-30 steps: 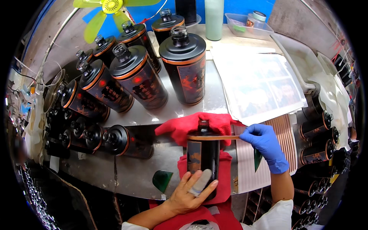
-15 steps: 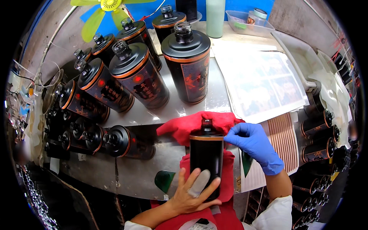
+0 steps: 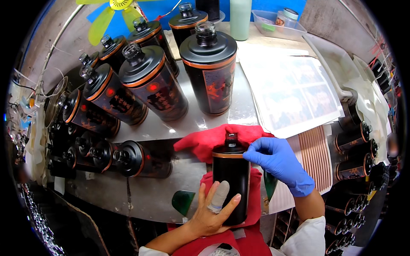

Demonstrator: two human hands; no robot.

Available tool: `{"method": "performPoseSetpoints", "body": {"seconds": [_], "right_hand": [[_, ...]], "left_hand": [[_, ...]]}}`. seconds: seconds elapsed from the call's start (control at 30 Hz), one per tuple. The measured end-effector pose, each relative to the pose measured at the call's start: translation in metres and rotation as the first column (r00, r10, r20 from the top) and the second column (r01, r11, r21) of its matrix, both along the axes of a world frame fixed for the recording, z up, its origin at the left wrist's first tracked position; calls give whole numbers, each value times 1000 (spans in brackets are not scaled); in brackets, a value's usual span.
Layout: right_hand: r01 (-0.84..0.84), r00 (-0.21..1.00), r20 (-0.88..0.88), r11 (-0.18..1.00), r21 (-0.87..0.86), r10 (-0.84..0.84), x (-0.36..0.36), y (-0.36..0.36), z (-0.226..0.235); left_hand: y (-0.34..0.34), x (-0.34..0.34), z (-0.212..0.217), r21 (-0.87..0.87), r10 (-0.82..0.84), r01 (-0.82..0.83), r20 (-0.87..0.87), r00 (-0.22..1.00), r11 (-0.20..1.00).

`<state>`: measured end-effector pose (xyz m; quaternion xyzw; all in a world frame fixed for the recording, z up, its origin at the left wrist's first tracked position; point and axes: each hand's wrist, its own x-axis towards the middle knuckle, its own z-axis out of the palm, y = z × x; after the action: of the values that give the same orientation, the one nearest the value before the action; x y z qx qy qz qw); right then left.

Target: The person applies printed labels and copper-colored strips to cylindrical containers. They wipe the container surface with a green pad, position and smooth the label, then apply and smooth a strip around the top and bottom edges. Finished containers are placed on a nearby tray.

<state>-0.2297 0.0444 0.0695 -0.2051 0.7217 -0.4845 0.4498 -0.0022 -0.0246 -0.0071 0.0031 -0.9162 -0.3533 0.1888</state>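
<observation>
I am holding the black bottle (image 3: 230, 187) between my hands, its neck pointing away from me and its body resting against the red cloth (image 3: 194, 144) at the near edge of the metal table (image 3: 156, 198). My bare left hand (image 3: 211, 215) is gripping the lower body with fingers spread, one of them wearing a grey finger cover (image 3: 219, 196). My gloved right hand (image 3: 275, 160) is pinching, thumb and fingertip meeting at the right end of the orange band (image 3: 228, 155); how much of the strip is lying between them I cannot tell.

The band is running across the side of the shoulder facing me, just below the slope toward the neck; the far side is hidden. I am judging the step in hand to be wrapping this band around the shoulder. As I am reading it, the next move is calling for a steady left grip and a level, lightly taut strip, with the fingertips bringing the end flush and the bottle turning only as needed. The striped sheet (image 3: 315, 158) is lying to my right, and a green flat piece (image 3: 183, 202) is lying to my left, apart from the bottle
</observation>
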Motion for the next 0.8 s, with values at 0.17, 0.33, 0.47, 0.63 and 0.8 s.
{"method": "performPoseSetpoints", "body": {"seconds": [0.17, 0.33, 0.47, 0.63, 0.8], "right_hand": [[8, 997, -83, 1000, -19, -9, -1, -1, -9], [81, 992, -98, 996, -43, -84, -4, 7, -12], [173, 985, 4, 982, -82, -173, -2, 19, -10], [457, 784, 501, 887, -65, -367, -13, 53, -56], [469, 584, 763, 883, -37, -278, -2, 75, -62]], "left_hand": [[1, -1, -5, -39, 5, -6, -23, 1000, 999], [-7, 10, -28, 295, -42, 60, -67, 997, 954], [-25, 2, -10, 396, 182, -130, -97, 979, 909], [-37, -73, 28, 792, 492, -229, -101, 865, 566], [-40, -95, 29, 855, 466, -217, -32, 884, 470]]}}
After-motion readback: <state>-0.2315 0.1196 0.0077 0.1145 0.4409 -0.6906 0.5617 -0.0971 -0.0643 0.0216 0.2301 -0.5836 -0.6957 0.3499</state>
